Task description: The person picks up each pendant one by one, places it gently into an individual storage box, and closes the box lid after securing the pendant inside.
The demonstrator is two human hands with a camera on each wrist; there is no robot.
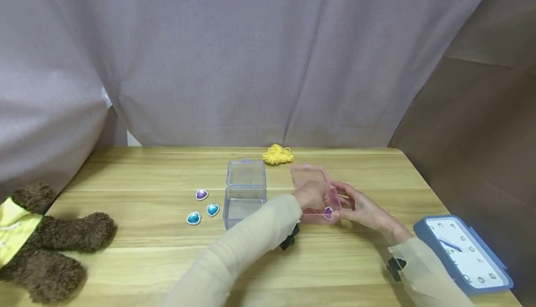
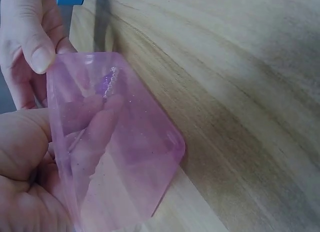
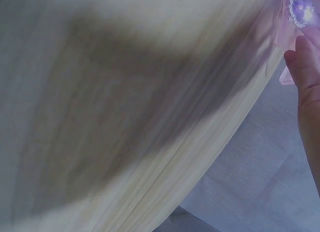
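Observation:
A clear pink lidded box [image 1: 318, 218] stands with its lid raised. My left hand [image 1: 311, 195] reaches inside it; through the pink wall in the left wrist view, thumb and finger come together at a purple heart-shaped gem [image 2: 107, 84] with a sparkly edge. That gem shows near the box's front right corner in the head view. At the box's right side, my right hand [image 1: 363, 208] grips the wall, its thumb at the front corner. The right wrist view catches only part of this hand [image 3: 307, 67], below the shiny gem [image 3: 301, 9].
Left of the pink box is an open clear bluish box [image 1: 244, 207]. Beyond it lie a purple heart gem [image 1: 201, 194] and two blue heart gems [image 1: 212, 210]. Yellow cord [image 1: 278, 154] sits behind, a blue clock [image 1: 465, 253] at right, a brown plush toy [image 1: 71, 232] at left.

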